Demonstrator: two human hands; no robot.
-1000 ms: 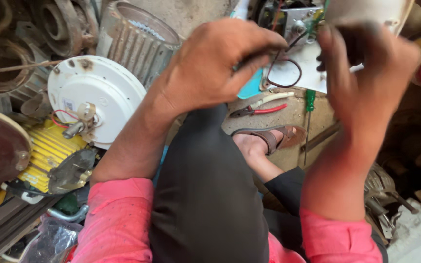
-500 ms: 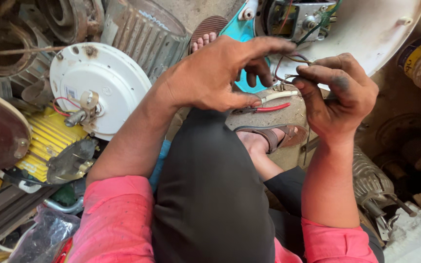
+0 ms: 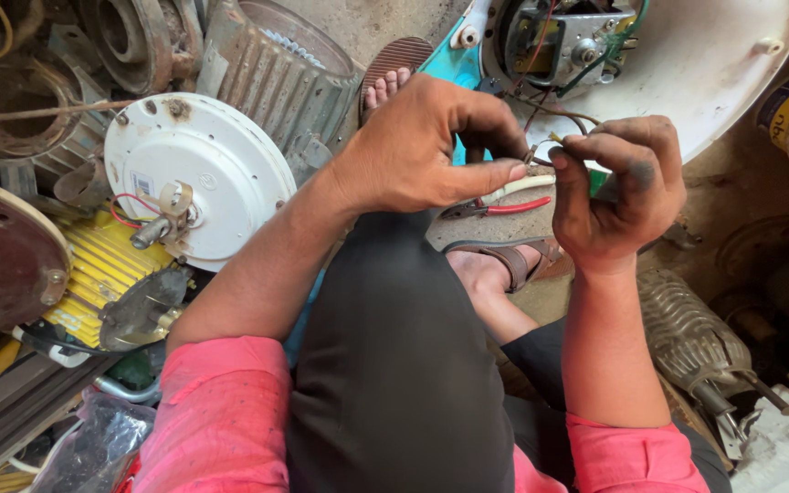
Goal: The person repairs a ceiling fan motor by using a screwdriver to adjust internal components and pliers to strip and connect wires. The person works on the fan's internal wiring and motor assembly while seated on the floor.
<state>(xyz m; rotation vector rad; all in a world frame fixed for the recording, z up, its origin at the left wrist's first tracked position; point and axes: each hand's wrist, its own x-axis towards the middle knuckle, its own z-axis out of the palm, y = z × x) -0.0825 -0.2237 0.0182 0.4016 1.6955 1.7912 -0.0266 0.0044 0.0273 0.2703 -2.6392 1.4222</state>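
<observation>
Currently both the left hand (image 3: pixel 413 151) and right hand (image 3: pixel 618 196) are pinching thin wire ends (image 3: pixel 541 151) from the white fan housing (image 3: pixel 714 64); the short strands are risking slipping free or snapping under tension.

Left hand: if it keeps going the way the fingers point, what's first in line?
The left hand points right, toward the right hand. First in line is the thin wire end pinched between them, then the right hand's fingertips. Depth is unclear, but they look nearly touching.
</observation>
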